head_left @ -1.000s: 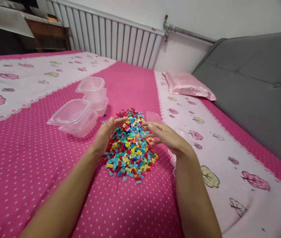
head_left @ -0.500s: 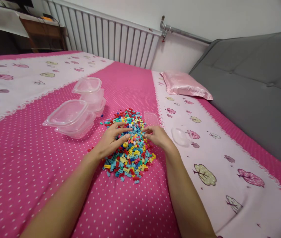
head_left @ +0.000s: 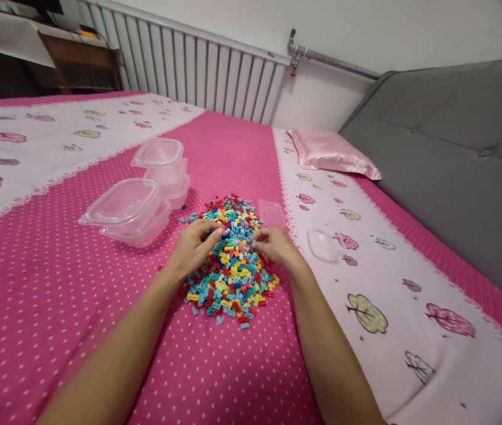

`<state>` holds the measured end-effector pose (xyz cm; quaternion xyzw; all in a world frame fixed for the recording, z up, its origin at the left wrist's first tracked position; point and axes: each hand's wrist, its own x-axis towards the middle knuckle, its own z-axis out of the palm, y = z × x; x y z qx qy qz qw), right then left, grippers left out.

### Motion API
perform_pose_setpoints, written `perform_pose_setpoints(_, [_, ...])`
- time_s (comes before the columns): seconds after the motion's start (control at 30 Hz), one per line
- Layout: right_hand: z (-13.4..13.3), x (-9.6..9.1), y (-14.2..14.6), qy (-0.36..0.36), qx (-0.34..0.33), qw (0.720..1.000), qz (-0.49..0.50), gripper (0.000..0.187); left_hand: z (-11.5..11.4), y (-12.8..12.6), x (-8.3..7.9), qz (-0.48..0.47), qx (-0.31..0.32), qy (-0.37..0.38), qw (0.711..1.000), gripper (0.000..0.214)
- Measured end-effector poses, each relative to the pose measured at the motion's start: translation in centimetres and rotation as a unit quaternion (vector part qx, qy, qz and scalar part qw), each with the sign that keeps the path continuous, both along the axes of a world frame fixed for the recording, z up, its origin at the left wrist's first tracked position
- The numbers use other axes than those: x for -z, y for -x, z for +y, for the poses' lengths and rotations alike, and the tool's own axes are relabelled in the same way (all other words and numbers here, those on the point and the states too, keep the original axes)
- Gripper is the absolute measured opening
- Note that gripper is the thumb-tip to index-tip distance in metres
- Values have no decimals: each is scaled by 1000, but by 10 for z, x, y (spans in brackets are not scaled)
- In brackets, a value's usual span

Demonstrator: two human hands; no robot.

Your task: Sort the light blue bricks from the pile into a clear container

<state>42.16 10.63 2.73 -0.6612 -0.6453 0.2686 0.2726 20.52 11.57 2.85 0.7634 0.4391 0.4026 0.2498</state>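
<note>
Down from an open hover onto the brick pile (head_left: 232, 273), mid-bed (head_left: 233, 372), just right of clear tubs (head_left: 127, 208). Left hand (head_left: 194, 248) and right hand (head_left: 276, 247) curled, fingertips among the far pieces: contact made. Any piece pinched, cannot tell.

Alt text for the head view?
A person's left hand and right hand rest on a heap of small multicoloured bricks on a pink dotted bedspread. Clear lidded containers sit to the left; a pink pillow lies farther back.
</note>
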Motion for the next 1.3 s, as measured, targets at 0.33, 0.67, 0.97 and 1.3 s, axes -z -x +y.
perform_pose_setpoints(0.33, [9, -16, -24, -57, 165, 833, 525, 7, 1, 0, 3, 8, -5, -5, 1000, 41])
perform_pose_setpoints(0.67, [17, 25, -20, 11, 139, 952, 272, 16, 2, 0, 2, 17, -7, -3, 1000, 44])
perform_pose_setpoints(0.97, [18, 35, -12, 7, 176, 982, 73, 12, 5, 1, 6, 23, -4, -7, 1000, 42])
perform_pose_setpoints(1.3, [19, 13, -23, 48, 157, 754, 636, 13, 5, 2, 5, 21, -9, -5, 1000, 44])
